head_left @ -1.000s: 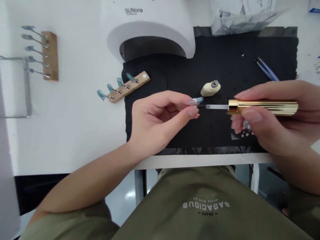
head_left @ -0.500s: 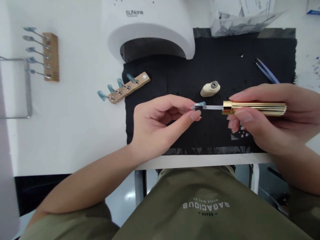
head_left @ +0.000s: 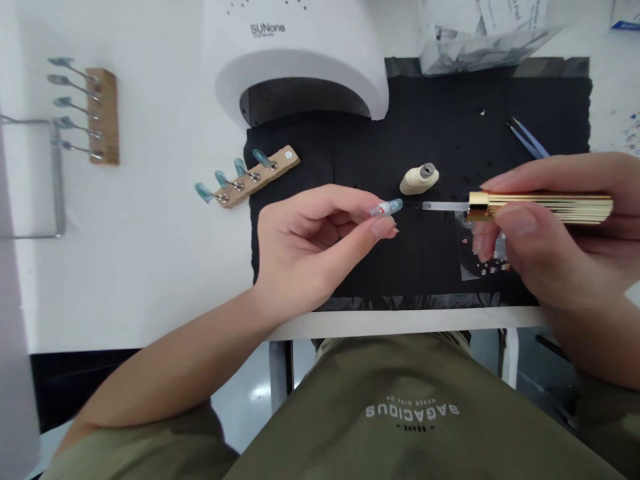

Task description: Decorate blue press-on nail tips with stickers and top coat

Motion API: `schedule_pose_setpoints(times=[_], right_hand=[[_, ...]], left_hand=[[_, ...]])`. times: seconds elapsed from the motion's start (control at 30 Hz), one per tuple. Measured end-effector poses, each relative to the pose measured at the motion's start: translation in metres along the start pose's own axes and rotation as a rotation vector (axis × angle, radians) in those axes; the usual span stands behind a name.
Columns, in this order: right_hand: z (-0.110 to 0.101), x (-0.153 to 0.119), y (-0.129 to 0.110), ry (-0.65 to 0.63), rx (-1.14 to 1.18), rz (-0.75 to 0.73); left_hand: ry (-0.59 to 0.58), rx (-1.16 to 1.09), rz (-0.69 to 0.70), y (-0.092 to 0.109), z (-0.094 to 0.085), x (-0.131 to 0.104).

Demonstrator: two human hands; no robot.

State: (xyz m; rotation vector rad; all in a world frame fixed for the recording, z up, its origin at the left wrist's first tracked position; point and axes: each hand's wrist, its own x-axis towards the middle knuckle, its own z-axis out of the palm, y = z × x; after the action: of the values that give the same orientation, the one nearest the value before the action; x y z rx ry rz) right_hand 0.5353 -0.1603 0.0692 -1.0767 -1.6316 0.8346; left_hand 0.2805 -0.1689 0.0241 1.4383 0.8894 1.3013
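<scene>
My left hand [head_left: 320, 247] pinches a blue-clear false nail tip [head_left: 387, 208] between thumb and forefinger, over the black mat. My right hand [head_left: 560, 233] is closed around the gold ribbed handle of a brush cap [head_left: 540, 206]. The brush points left, its bristles a small gap to the right of the nail tip. Just above that gap stands a cream bottle [head_left: 419, 180] with its neck uncovered. A clear sheet with small decorations [head_left: 473, 260] lies partly under my right hand.
A white lamp [head_left: 300, 47] stands at the back. A wooden stand with blue nail tips [head_left: 260, 178] overlaps the black mat [head_left: 350, 147]; another stand [head_left: 104, 117] is far left. Blue tweezers [head_left: 529, 138] and a clear box of packets [head_left: 480, 53] are at the right.
My right hand has drawn the brush to the right, off the nail tip. My left hand has shifted slightly left, with more of the nail tip now showing.
</scene>
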Motion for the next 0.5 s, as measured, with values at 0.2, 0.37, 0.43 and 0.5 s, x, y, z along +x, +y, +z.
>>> schedule_pose_setpoints(times=[0.2,0.37,0.43,0.5], right_hand=[[-0.003,-0.001,0.006,-0.114,0.034,-0.101],[0.004,0.001,0.005,-0.042,0.04,-0.045],[0.007,0.002,0.004,0.014,0.028,-0.008],[0.007,0.003,0.005,0.046,0.024,0.022]], left_hand=[[-0.037,0.045,0.053,-0.001,0.0,0.0],[-0.04,0.125,0.102,0.0,0.0,0.001],[-0.028,0.179,0.133,0.002,0.001,0.001],[-0.003,0.26,0.169,0.004,0.002,0.002]])
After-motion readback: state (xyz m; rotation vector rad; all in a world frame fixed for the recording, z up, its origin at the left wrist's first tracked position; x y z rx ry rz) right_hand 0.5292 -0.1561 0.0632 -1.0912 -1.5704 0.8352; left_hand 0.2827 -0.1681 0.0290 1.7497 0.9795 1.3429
